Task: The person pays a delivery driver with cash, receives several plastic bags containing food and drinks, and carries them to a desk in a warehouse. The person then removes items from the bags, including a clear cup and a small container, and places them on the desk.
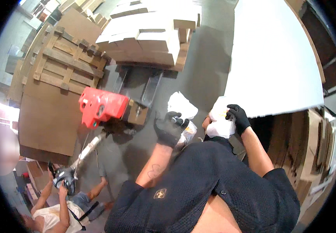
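"In front of the person's torso, where were the white bundles?"

"The left white bundle (181,105) was beyond the left hand (168,128); the right white bundle (219,128) was at the right hand (238,117), near the white sheet (273,54). Both hands wore black gloves."

"Their long axes?"

"The right bundle's ran fore and aft, one end toward the wearer's body, the other away. The left bundle's upper part slanted, its far end pointing forward and left, its near end back and right. Both were crumpled, so the axes were approximate."

"State of the hands?"

"The right was clamped on the right bundle's outer side, fingers bent over it. The left had curled fingers, with something small and pale between them; whether it gripped the left bundle, I could not tell."

"Surroundings?"

"Forward and left was a red pallet jack (103,106), its forks pointing away toward a stack of pale boxes (144,44). Another person (59,215) had hands at the head of its handle (88,150). A wooden pallet (68,64) leaned farther left."
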Action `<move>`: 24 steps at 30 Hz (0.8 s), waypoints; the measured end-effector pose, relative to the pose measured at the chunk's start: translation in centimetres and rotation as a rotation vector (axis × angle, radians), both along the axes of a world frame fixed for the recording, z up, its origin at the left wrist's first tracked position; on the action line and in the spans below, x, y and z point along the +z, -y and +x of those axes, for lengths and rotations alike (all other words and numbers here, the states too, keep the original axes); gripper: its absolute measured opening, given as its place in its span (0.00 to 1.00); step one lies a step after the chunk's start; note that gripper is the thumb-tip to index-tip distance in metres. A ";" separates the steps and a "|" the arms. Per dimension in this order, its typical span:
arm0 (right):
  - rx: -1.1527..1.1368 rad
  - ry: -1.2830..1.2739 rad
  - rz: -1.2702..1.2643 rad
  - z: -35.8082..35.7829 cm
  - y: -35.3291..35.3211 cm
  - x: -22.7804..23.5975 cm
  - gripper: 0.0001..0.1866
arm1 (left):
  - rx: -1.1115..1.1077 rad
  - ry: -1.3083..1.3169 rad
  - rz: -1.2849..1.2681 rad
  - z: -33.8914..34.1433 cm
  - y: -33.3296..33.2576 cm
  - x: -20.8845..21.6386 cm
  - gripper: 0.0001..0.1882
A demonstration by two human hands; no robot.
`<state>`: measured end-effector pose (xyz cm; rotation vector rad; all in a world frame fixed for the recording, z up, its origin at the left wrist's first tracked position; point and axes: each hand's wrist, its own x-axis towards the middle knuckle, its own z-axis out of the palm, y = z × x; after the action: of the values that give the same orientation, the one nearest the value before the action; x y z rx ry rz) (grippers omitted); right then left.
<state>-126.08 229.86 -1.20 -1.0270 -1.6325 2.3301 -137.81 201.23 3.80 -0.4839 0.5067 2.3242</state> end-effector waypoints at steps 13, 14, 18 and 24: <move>-0.277 -0.060 0.078 -36.4 -43.7 -0.3 0.15 | 0.180 -0.716 -0.665 -35.8 -40.6 -1.5 0.32; -0.291 -0.092 0.113 -38.4 -46.6 -0.7 0.15 | 0.155 -0.722 -0.626 -38.3 -44.0 -0.2 0.34; -0.339 -0.132 0.165 -47.2 -61.1 -2.6 0.11 | 0.072 0.058 -0.002 -49.9 -59.5 4.9 0.37; -0.444 -0.007 0.148 -62.1 -82.3 -2.8 0.10 | -0.013 0.000 0.067 -69.4 -81.9 -0.5 0.34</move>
<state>-188.23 312.13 -4.00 -1.1994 -1.3750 1.8950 -207.17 283.15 3.29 -0.4466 0.4290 2.3204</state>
